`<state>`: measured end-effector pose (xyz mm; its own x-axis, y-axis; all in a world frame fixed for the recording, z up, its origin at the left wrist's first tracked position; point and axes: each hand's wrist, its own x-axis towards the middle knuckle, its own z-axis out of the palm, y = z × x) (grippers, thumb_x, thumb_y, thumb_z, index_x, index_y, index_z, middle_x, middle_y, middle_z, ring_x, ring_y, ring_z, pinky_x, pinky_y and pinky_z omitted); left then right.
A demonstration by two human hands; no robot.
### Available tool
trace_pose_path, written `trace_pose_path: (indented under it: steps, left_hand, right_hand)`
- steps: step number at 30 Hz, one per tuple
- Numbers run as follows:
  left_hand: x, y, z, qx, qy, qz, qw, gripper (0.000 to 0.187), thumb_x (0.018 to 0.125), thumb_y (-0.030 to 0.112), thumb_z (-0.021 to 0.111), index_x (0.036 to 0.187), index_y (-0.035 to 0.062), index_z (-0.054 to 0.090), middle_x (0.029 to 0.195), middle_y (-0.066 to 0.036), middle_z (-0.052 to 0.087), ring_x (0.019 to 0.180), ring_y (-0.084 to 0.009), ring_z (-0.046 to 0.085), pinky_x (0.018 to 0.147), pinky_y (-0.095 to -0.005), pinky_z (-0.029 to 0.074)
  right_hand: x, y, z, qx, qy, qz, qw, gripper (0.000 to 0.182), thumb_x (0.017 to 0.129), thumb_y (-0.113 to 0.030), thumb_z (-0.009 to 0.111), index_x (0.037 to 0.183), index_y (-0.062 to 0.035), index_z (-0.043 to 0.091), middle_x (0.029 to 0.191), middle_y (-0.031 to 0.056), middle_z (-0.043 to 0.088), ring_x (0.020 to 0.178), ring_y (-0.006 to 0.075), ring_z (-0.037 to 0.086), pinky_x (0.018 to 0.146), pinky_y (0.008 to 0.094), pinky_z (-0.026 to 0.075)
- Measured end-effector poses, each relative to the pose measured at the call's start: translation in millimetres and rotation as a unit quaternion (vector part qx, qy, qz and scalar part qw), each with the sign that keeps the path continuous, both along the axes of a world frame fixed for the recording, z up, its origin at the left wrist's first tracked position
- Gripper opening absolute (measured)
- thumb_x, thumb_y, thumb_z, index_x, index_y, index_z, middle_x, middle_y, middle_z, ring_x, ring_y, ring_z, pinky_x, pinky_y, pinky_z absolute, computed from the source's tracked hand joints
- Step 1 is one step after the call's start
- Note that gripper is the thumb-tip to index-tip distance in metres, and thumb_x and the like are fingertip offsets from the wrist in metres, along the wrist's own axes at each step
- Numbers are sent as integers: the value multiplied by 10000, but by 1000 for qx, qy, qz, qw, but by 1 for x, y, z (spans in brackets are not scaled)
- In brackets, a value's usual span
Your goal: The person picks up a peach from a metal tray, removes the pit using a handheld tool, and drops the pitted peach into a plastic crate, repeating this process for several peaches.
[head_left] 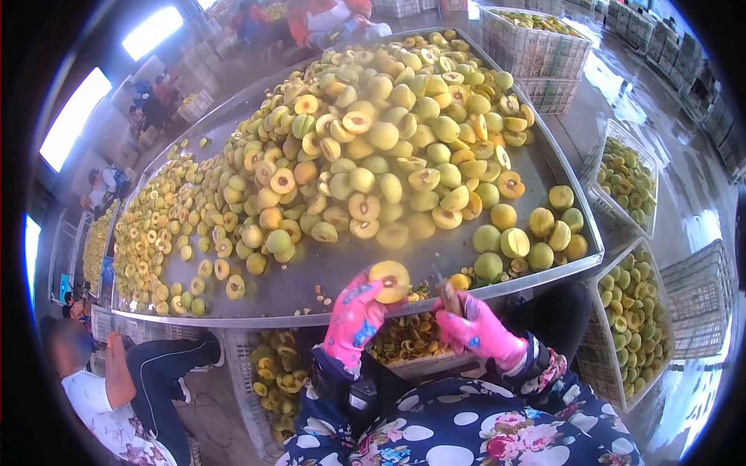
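Observation:
My left hand [353,320], in a pink glove with blue patches, grips a cut yellow peach [390,281] near the table's front edge. Its brownish centre faces up. In the matching glove, my right hand [483,332] is closed round a small hand tool [447,293] with a brownish handle and a thin dark tip, a short way right of the peach. Below both hands, a crate of peach scraps [412,342] shows under the table edge. Behind them a large heap of halved and whole peaches [373,147] covers much of the metal table [342,286].
Crates of peaches [633,330] stand along the right side, with an empty-looking crate [699,299] beyond. Another crate [272,380] sits at my lower left. A seated person [128,388] is at far left, and a gloved person [330,23] works across the table.

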<state>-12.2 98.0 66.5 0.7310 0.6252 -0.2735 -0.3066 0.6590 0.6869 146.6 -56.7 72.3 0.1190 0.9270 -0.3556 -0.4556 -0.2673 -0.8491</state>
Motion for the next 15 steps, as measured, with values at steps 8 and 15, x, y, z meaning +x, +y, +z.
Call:
trace_pose_path:
  steps: [8,15]
  left_hand:
    - [12,-53,11,345,188,-52,918,555,806,22,638,1314,21,415,1204,-121,526,1088,-174,514,925,-293,420]
    - [14,-68,1,556,318,-27,767,639,682,39,709,1279,62,484,1162,-181,534,1095,-331,515,945,-377,415]
  right_hand:
    - [-2,11,9,-7,-83,-77,994,416,853,-269,648,1107,-12,440,677,6,520,480,51,455,415,195,366]
    - [-7,12,-5,-15,-86,-23,996,369,841,-275,662,1039,-20,483,740,16,546,543,58,518,436,185,412]
